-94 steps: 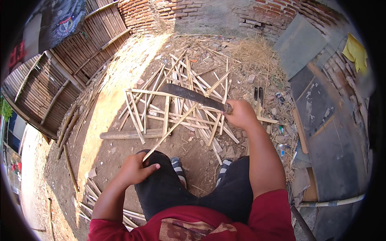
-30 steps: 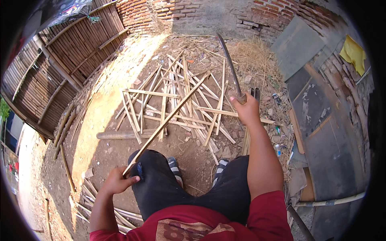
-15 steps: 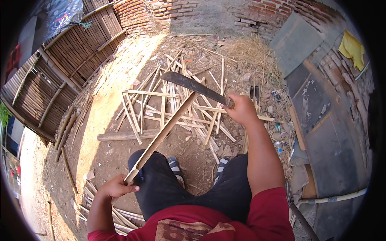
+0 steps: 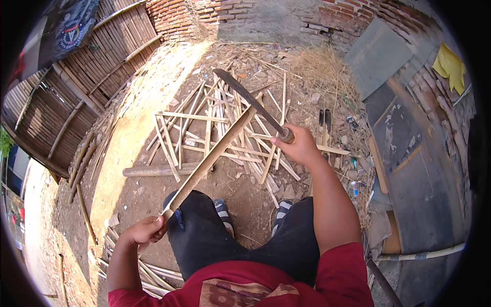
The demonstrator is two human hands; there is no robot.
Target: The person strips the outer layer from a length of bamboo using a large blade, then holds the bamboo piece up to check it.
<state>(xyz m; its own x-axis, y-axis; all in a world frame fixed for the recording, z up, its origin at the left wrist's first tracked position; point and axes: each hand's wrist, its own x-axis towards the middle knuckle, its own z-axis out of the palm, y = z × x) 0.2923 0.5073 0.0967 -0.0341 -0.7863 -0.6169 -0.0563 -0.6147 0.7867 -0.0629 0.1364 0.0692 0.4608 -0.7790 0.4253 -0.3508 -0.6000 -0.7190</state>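
The left hand (image 4: 146, 230) grips the near end of a bamboo slat (image 4: 212, 156) slanting over the knee; the right hand (image 4: 299, 146) clasps a machete (image 4: 248, 102) against its far end. A yellow cloth (image 4: 450, 64) lies at upper right.

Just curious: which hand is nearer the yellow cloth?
Right. The right hand, gripping the machete, lies well left of and below the yellow cloth; the left hand is farther, lower left.
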